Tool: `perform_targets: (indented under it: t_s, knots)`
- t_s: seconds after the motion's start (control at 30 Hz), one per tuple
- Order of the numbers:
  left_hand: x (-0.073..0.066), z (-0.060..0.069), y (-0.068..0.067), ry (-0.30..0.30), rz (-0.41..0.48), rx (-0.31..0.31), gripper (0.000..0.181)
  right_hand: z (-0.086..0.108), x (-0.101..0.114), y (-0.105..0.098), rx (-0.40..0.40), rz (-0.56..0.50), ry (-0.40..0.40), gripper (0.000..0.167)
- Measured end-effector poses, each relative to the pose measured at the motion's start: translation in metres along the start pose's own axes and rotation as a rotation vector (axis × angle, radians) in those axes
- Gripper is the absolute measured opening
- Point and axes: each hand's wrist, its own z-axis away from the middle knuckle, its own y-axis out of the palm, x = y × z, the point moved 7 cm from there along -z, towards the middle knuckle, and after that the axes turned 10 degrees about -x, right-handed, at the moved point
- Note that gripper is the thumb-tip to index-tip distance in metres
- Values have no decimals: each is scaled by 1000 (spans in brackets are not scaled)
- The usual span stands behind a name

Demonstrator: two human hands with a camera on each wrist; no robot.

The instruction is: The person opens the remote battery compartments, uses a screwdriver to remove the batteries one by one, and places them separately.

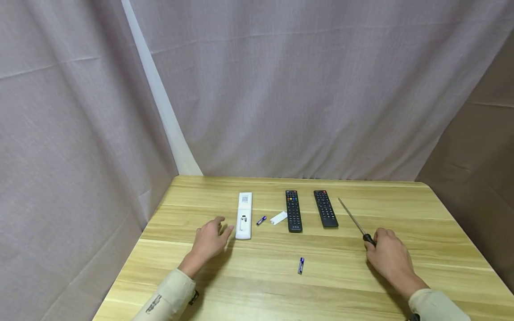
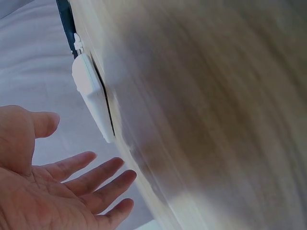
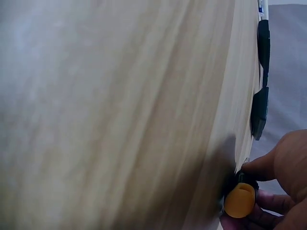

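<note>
Just then, the left hand [image 1: 209, 240] was spread wide, close beside the white remote [image 1: 244, 209] on the table [image 1: 249, 285]. The right hand [image 1: 388, 253] gripped the screwdriver [image 1: 353, 217], with its thin end near a black remote [image 1: 326, 209].

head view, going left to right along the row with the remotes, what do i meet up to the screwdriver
White remote → blue battery → small white cover → black remote with coloured buttons → second black remote → screwdriver
</note>
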Motion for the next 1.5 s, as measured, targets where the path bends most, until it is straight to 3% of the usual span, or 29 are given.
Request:
perform_targets:
  t_s: [0.37, 0.6, 0.8, 1.03, 1.2, 1.5]
  knots:
    - [3, 1, 0, -23, -4, 17, 53, -2, -1, 0, 13, 42, -5, 26]
    - [4, 1, 0, -27, -8, 23, 51, -8, -9, -6, -20, 107, -71, 22]
    - [5, 1, 0, -34, -7, 23, 52, -17, -27, -11, 23, 151, -45, 28]
    - [5, 1, -1, -34, -1, 19, 53, -25, -52, -14, 146, 146, 46, 30]
    - [8, 0, -2, -53, 3, 18, 53, -34, -63, -20, 142, 149, 48, 30]
    - [7, -2, -3, -55, 3, 29, 53, -44, -86, -23, 206, 182, 105, 27]
